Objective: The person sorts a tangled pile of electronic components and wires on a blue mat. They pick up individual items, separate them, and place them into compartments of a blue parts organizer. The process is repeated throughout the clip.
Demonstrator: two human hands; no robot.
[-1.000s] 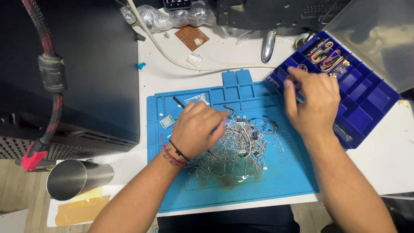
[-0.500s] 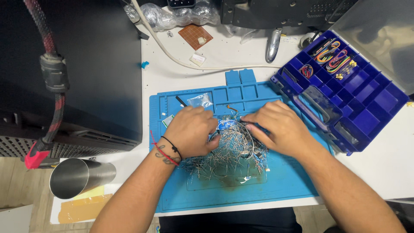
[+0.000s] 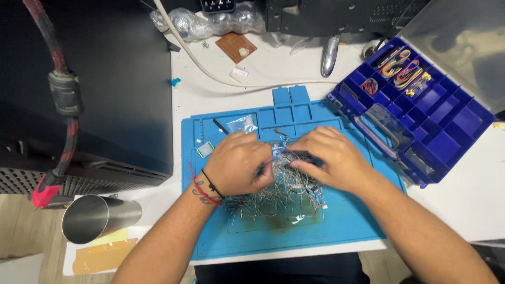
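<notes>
At the far left a braided cable [image 3: 63,94] hangs down the side of a black case [image 3: 121,89], and below it a steel cup [image 3: 97,218] lies on its side over a yellow sticky sheet [image 3: 105,252] at the worktop's [image 3: 473,194] edge, out of the way of the work.

Next comes the blue mat [image 3: 357,231], laid in front of the person so that small parts stay on its raised-edge surface; a tiny green-and-white chip [image 3: 205,150] and a clear packet [image 3: 242,124] sit in its upper trays.

The left hand [image 3: 239,165], with red and black bands at the wrist, presses palm down on the tangle of thin wires [image 3: 273,194] in the middle of the mat. Its fingers curl into the heap, but whether its grip has closed on any wire I cannot tell.

The right hand [image 3: 331,158] meets it from the other side, fingers bent over the top of the same pile, seemingly pinching a strand near the left fingertips; that grip too is hidden by the knuckles. The two hands almost touch, which suits teasing the tangle apart.

Above, a brown perforated board [image 3: 235,46] and a white cord [image 3: 210,73] lie near the back. At the right an open blue parts box [image 3: 447,131] stands touching the mat, close to reach, with coloured wire loops [image 3: 405,71] in its upper compartments.
</notes>
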